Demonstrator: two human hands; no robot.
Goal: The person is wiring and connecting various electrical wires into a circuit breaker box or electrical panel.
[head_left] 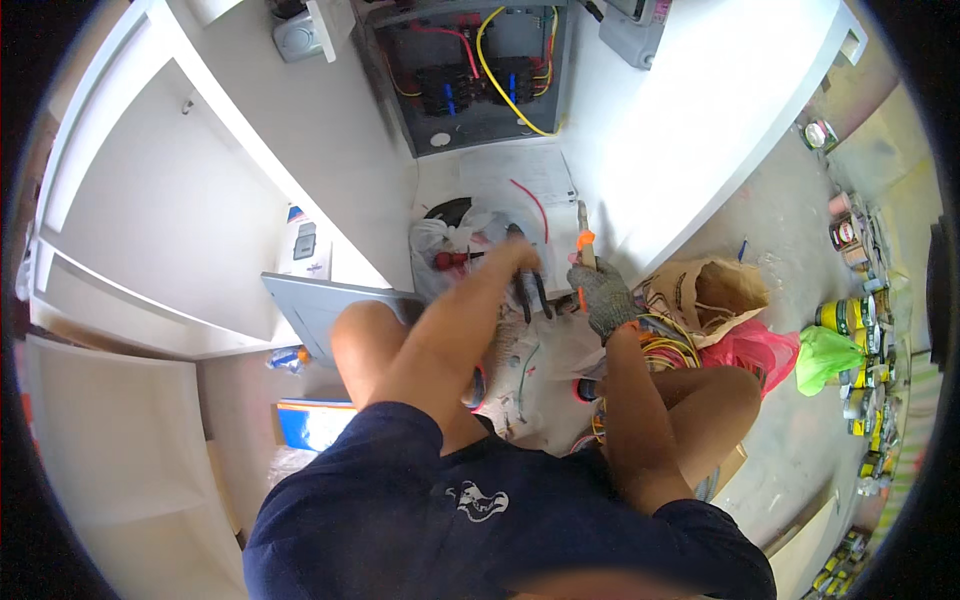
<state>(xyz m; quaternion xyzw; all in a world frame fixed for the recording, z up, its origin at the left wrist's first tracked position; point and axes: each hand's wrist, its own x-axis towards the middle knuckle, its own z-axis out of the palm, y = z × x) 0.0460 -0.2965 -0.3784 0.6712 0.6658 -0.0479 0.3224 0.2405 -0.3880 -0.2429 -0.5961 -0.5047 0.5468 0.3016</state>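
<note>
My left hand [520, 254] is bare and somewhat blurred, closed about the middle of a pair of dark-handled pliers [524, 297] low over the cabinet floor. My right hand [604, 296], in a grey knit glove, is wrapped round a slim knife-like tool [586, 243] with orange and pale parts, its narrow end pointing away from me. Left of the pliers, a red-handled tool [453, 260] rests by a clear plastic bag [428, 237]. Beyond my hands lie a short red wire [534, 203] and a white printed sheet [515, 172].
An open grey electrical box [437, 132] with wires and breakers stands ahead between white cabinet walls [690, 110]. Its grey door [325, 313] leans at my left knee. On the right are coiled wires [668, 348], a paper sack [741, 290], pink and green bags, and several cans [833, 317].
</note>
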